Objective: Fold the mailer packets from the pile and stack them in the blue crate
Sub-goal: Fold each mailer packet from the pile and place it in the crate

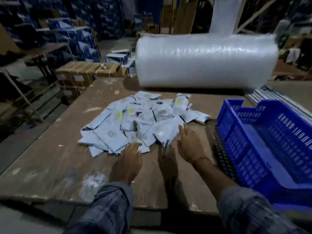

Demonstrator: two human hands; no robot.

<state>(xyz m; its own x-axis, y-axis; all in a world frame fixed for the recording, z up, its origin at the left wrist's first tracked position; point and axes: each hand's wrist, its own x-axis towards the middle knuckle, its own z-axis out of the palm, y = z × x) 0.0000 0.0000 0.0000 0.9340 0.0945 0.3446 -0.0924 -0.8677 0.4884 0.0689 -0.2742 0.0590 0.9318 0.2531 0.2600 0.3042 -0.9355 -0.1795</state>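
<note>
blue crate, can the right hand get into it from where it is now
Probably yes. The right hand hovers by the packet pile, the blue crate stands just to its right, open-topped, and nothing lies between them.

A dim warehouse: blue cartons point(74, 31) stacked at upper left, brown cardboard boxes point(79, 73) below them, a worn wooden table point(50, 157) filling the foreground.

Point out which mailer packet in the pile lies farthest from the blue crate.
The packet at the pile's far left corner, its edge jutting onto the bare table. Every other packet lies closer to the blue crate.
</note>
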